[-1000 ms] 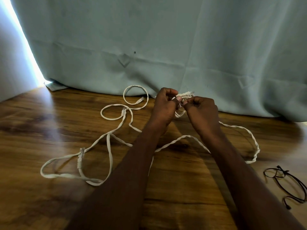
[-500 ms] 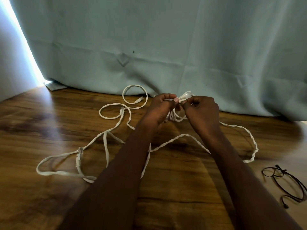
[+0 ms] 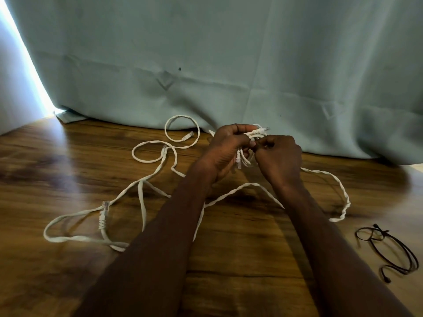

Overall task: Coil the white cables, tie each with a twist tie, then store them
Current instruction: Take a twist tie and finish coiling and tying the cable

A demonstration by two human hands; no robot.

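Left hand gripping small coiled white cable, fingers curled over top of coil, one plug end sticking out toward curtain, another plug hanging below the grip. Right hand touching same coil from the other side, fingers curled in, thumb and forefinger pinched together at the coil; whether a tie sits between them cannot tell. Both hands raised just above wooden tabletop, close to curtain hem. Twisted white cable trailing from under right hand, looping away from curtain and back under both forearms. Loose flat white cables sprawled on tabletop beside left forearm: two round loops near curtain hem, longer loop farther from curtain with plug lying on it. Black twist ties in a tangle on tabletop beyond right forearm, well apart from the coil, far from curtain. Bright light strip at curtain's side edge.
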